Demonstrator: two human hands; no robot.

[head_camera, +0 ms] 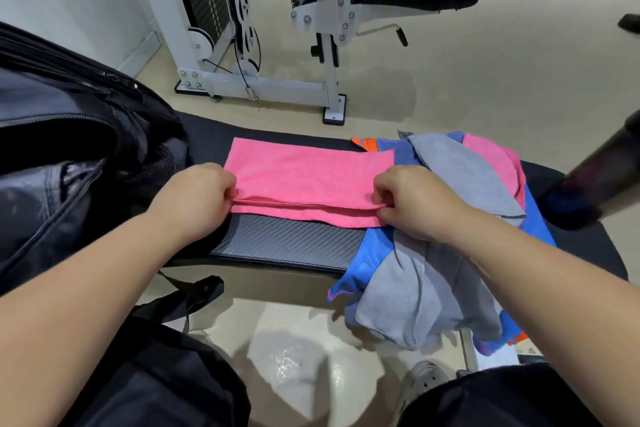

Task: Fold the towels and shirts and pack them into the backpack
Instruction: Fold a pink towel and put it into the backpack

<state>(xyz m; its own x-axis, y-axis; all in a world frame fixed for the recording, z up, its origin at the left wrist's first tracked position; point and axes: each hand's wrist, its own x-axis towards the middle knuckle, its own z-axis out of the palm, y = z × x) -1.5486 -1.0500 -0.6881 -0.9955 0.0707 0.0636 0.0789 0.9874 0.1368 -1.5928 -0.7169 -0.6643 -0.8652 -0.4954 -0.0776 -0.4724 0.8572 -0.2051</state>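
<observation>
Now I am mid-fold on the pink towel (304, 177), spread flat on the surface (287, 241). My left hand (199, 196) and right hand (412, 201) each pinch its near edge. Next, I'd carry that edge far, then pack into the backpack (69, 149) on my left.

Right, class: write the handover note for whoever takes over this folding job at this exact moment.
Hands: left hand pinches the pink towel at the left end of its folded edge; right hand pinches the right end.
The towel lies on the bench, partly folded. The backpack sits left of it, unzipped.
Unfolded at right: grey towel, blue shirt, more pink cloth.
Left: finish this fold, fold the rest, pack everything.
</observation>
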